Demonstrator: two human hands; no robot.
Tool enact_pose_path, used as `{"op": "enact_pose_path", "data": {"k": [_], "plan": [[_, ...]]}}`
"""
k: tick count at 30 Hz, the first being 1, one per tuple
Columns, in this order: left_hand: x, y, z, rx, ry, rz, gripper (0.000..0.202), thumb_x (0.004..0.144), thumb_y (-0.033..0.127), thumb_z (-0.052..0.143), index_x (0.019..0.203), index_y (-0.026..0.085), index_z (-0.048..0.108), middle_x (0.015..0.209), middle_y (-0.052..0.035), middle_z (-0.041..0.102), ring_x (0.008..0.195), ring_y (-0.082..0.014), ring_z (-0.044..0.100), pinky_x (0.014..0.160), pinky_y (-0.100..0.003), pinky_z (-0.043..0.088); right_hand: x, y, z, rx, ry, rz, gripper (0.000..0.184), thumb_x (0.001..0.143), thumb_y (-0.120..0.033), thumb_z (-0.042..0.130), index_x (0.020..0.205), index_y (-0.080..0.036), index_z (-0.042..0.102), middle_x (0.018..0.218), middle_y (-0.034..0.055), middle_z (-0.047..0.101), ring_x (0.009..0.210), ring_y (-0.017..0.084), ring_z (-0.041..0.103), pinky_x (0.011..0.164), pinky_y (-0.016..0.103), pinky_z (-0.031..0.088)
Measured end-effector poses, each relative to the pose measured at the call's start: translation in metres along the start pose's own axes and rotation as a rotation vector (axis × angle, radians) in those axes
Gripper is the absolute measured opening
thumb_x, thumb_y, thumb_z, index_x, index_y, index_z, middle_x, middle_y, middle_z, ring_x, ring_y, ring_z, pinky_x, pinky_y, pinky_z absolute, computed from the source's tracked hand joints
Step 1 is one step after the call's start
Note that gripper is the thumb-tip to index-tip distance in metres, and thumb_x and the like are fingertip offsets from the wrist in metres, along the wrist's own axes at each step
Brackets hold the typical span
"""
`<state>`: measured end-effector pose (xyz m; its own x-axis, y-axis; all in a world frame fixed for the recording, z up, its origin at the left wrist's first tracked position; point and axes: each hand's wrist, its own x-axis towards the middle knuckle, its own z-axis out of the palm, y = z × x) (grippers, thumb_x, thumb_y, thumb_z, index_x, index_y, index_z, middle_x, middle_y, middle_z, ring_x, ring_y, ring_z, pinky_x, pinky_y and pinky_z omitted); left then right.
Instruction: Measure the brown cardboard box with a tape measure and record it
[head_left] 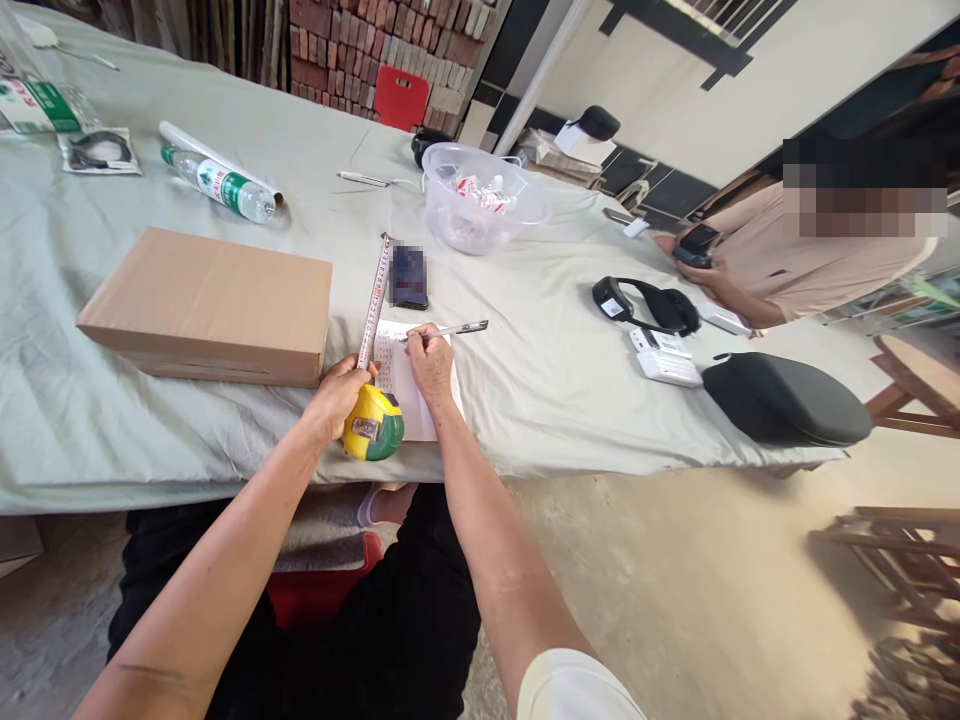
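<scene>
My left hand (341,398) is closed on a tape measure, pinching the blade just above its yellow and green case (373,424). The pulled-out blade (375,300) runs away from me over the cloth, between a cardboard box (225,300) and a dark phone (409,276). In my right hand (431,365) is a pen (466,328), its tip end down at a sheet of paper (416,415) with handwritten lines in its upper left. Fingers hide the pen's tip. The box lies closed, right beside my left hand.
A clear plastic basin (469,225) holds crumpled wrappers. At left lie a water bottle (225,188) and a packaged cable (100,152). To the right are a black headset (649,305), white boxes (666,357) and a black case (787,398). Another person (825,240) holds a dark device.
</scene>
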<state>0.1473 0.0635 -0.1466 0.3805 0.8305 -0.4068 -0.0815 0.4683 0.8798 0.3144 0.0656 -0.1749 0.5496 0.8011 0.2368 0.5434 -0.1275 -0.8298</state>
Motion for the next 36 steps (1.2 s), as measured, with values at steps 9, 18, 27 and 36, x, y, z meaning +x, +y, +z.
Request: {"op": "enact_pose_path", "data": {"k": [9,18,27,36], "plan": [[-0.0016,0.0023,0.0011,-0.018,-0.006,-0.019,0.008,0.063,0.021,0.059,0.071,0.022,0.059,0.089,-0.0022,0.069,0.072,-0.0172,0.061,0.059,-0.025,0.049,0.001,0.0007,0.0004,0.009,0.024,0.016,0.021,0.085,-0.039,0.043,0.078,-0.023,0.055,0.064,-0.0021,0.059,0.062,0.017,0.056,0.068,0.029,0.041],[-0.001,0.001,0.0,0.003,-0.01,-0.004,0.01,0.061,0.022,0.058,0.072,0.022,0.058,0.087,-0.0018,0.069,0.071,-0.0163,0.061,0.057,-0.023,0.048,0.0005,0.0016,-0.0001,0.002,0.031,0.004,0.02,0.085,-0.036,0.043,0.077,-0.022,0.056,0.064,-0.0032,0.059,0.063,0.016,0.056,0.067,0.027,0.04],[-0.0009,0.0009,0.0011,-0.005,-0.001,-0.007,0.011,0.06,0.022,0.058,0.071,0.021,0.058,0.087,-0.0024,0.069,0.066,-0.0158,0.06,0.054,-0.023,0.048,-0.0002,0.0019,-0.0004,0.03,0.096,0.029,0.02,0.084,-0.037,0.044,0.074,-0.022,0.054,0.061,-0.004,0.057,0.06,0.015,0.054,0.066,0.026,0.039],[-0.0006,0.0013,0.0022,-0.031,0.008,-0.028,0.011,0.059,0.023,0.059,0.071,0.021,0.057,0.092,-0.0023,0.071,0.07,-0.0165,0.062,0.058,-0.025,0.048,0.001,0.0033,0.001,-0.004,0.06,0.018,0.022,0.086,-0.039,0.043,0.078,-0.022,0.055,0.061,-0.0036,0.057,0.06,0.016,0.054,0.068,0.027,0.04]]}}
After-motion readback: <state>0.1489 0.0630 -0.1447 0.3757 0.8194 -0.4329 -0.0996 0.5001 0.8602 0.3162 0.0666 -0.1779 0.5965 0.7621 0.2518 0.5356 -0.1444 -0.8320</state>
